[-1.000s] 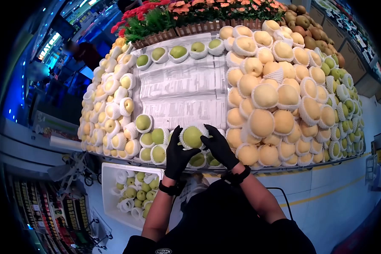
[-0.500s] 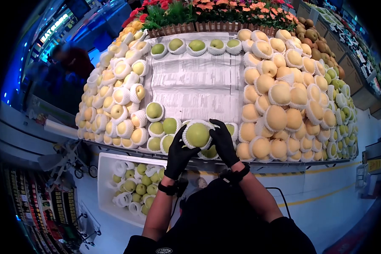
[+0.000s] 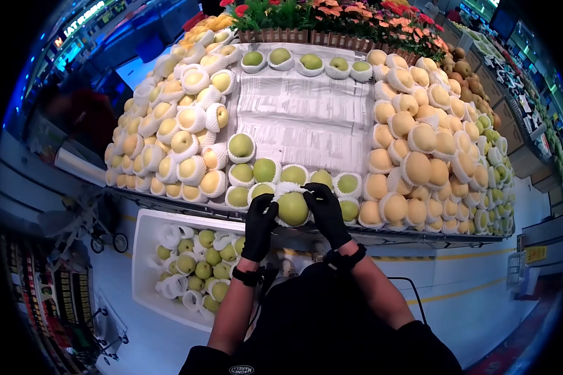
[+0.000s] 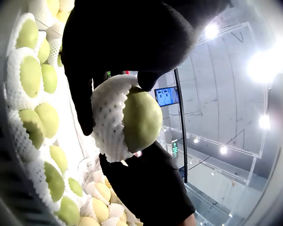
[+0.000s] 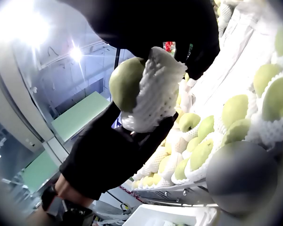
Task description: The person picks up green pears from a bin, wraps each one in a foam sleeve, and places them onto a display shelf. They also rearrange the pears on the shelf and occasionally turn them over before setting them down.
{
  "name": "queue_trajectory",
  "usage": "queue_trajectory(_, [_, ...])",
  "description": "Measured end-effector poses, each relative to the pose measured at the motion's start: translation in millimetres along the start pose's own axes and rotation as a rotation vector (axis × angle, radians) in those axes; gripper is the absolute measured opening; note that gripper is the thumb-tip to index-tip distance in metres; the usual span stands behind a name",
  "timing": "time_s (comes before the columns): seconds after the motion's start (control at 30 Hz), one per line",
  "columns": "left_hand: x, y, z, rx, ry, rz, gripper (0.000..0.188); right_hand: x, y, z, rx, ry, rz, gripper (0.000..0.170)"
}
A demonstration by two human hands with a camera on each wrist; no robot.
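Observation:
Both hands wear black gloves. Between them is a green pear (image 3: 293,209), held just above the front row of the display, with a white foam net sleeve (image 4: 111,120) around part of it. My left hand (image 3: 260,226) grips the sleeved pear from the left. From the right, my right hand (image 3: 327,215) pinches the sleeve near its far edge. In the left wrist view the pear's bare green side bulges out of the sleeve. Sleeved green pears (image 3: 347,183) sit in rows just beyond the hands, on the display's front edge.
White paper (image 3: 303,119) covers the middle of the display, with green pears (image 3: 311,61) along its back. Sleeved yellow fruit (image 3: 419,169) is heaped right and left. A white foam box (image 3: 142,256) of green pears stands on the floor at left. Potted flowers (image 3: 331,19) line the back.
The head view has shifted, so the display appears further right. My hands have tipped the pear, and the sleeve now bunches at its far side, with more green showing toward me.

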State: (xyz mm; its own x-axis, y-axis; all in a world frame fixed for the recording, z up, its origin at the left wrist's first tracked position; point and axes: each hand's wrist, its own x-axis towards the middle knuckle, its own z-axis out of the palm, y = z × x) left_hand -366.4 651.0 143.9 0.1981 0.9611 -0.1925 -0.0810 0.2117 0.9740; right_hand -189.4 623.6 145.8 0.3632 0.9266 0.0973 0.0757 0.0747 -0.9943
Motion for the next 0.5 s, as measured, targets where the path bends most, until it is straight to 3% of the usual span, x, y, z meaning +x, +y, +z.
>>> queue_trajectory(0.1, [-1, -18, -12, -0.097, 0.034, -0.013, 0.027, -15, 0, 11, -0.154, 0.019, -0.140, 0.020])
queue_trajectory(0.2, [-12, -28, -20, -0.238, 0.056, -0.094, 0.030, -29, -16, 24, -0.110, 0.106, 0.146, 0.025])
queue_trajectory(0.3, [-16, -26, -23, -0.303, 0.128, -0.146, 0.030, -39, -12, 34, -0.223, 0.123, 0.031, 0.031])
queue_trajectory(0.37, [-17, -18, -24, -0.379, 0.171, -0.163, 0.028, -47, -16, 39, -0.366, 0.029, -0.030, 0.041])
queue_trajectory(0.5, [-19, -8, -28, -0.368, 0.227, -0.037, 0.024, -48, -20, 61, -0.436, -0.047, -0.240, 0.064])
